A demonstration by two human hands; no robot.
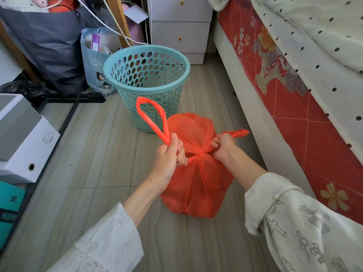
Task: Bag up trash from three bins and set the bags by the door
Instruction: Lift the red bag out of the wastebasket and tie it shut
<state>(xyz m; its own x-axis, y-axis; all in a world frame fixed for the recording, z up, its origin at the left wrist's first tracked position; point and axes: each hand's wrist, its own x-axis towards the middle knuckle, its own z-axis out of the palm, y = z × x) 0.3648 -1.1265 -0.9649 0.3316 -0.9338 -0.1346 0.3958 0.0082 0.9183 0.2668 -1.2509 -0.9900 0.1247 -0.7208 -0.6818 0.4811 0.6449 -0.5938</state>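
Overall light: reading bright, soft, even daylight.
Shadows: falling faint and diffuse under the orange bag (198,185).
Glare: showing mild sheen on the floor (102,146).
Edges: bowing outward, wide-angle bending along the bed frame (253,114).
Focus: staying sharp centrally, softening slightly toward corners.

Grey plank floor (98,146) bears teal basket (147,83) and orange bag (198,185).

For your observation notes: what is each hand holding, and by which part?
The left hand and right hand each grip one handle of the red bag.
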